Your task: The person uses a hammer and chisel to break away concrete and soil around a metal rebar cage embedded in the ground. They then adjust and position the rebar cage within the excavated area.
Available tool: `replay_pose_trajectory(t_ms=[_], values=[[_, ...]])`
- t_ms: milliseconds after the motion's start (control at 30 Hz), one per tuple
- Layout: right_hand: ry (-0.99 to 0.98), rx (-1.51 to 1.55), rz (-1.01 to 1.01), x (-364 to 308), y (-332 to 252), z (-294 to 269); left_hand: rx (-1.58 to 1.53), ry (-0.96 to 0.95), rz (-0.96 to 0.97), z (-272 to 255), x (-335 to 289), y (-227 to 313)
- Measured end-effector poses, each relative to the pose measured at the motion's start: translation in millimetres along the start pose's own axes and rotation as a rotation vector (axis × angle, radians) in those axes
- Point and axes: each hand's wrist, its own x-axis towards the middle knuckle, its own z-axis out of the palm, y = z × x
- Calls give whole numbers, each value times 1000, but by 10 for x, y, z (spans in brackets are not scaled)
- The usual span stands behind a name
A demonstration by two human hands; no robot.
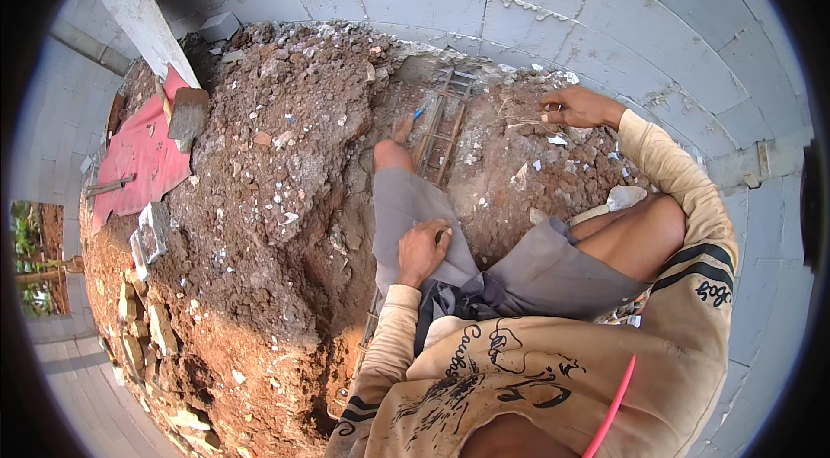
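My left hand (424, 252) lies on the grey shorts (393, 216) over my left thigh, with its thumb apart from the fingers and nothing in it. My right hand (577, 107) reaches out over the heaped soil (536, 155) beside the wall. Its fingers curl together close to some thin, straw-coloured strands (512, 121); whether they grip a strand cannot be made out. Between my legs and the wall, a rusty steel rebar cage (450, 125) lies in a narrow trench. My left foot (403, 126), near a small blue item, rests beside the cage.
Grey block walls (424, 4) curve around the far side and right. On the left, a trowel or hoe blade (188, 116) lies by a red cloth (143, 151). Rubble-strewn soil (268, 155) banks up left of the trench. Broken stones (160, 328) line its lower left edge.
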Motion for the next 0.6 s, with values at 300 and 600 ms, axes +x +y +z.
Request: replay_pose_trajectory(t_ms=[300, 600], values=[[185, -124, -203, -12, -26, 30, 6, 22, 18, 72, 5, -52], [117, -29, -116, -12, -85, 4, 32, 28, 37, 57, 4, -5]])
